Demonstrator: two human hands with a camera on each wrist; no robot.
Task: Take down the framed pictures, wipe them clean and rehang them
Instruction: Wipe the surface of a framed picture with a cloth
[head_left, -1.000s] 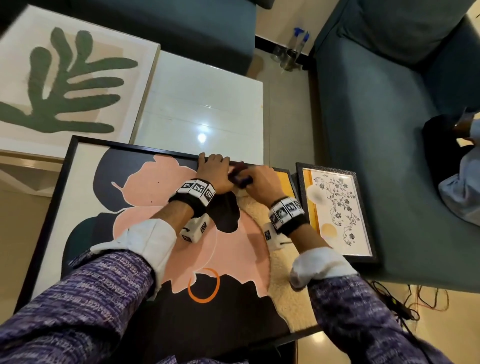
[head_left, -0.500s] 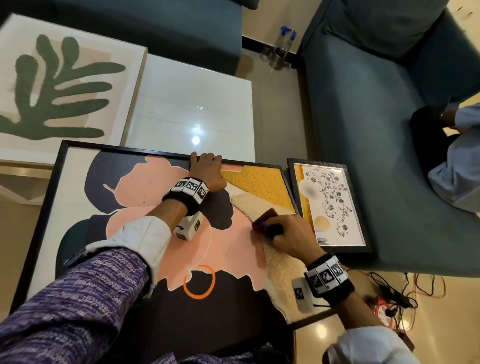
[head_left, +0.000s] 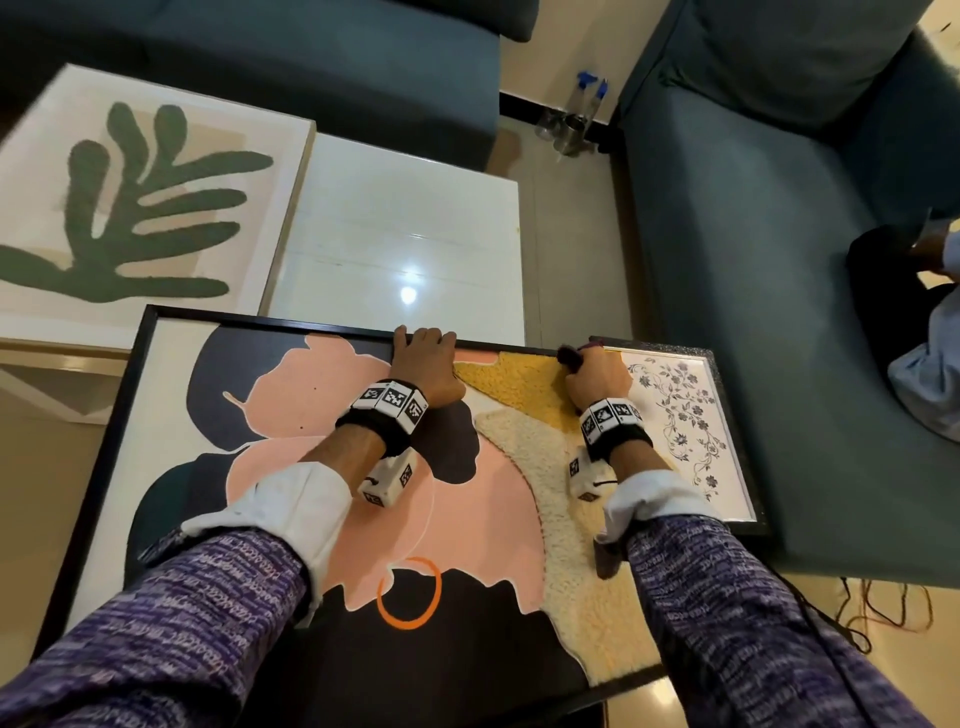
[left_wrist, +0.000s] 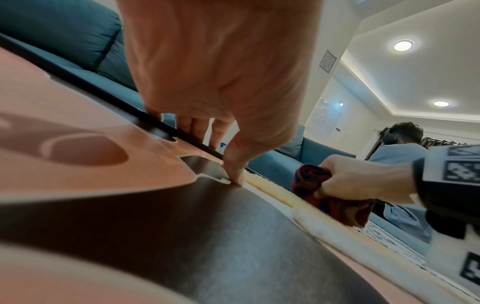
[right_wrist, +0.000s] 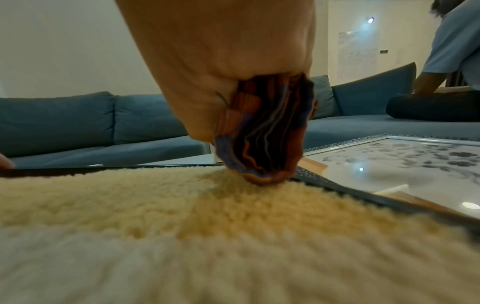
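At the upper left of the head view a pale-framed picture of a green leaf (head_left: 130, 208) lies flat on a surface, and beside it to the right is a glossy white table (head_left: 405, 244). Below them, filling the lower left and middle of the frame, lies the large black-framed picture (head_left: 270, 395), a pink and dark abstract with tufted yellow and cream patches toward its right side. The left hand (head_left: 423, 364) sits at the middle of its top edge: the fingers are hooked over the black frame rail and the thumb presses down on the picture face, as the left wrist view shows. Further right, at the top right corner of the big picture, the right hand (head_left: 597, 376) is closed round a bunched dark red and blue cloth (left_wrist: 330, 193), pushing it down onto the yellow tufted patch right against the frame. Just beside that, at the right of the frame, a smaller floral picture (head_left: 680, 426) in a dark speckled frame rests on the seat of a teal sofa (head_left: 779, 312). At the far right edge another person (head_left: 924, 332) sits on that sofa.
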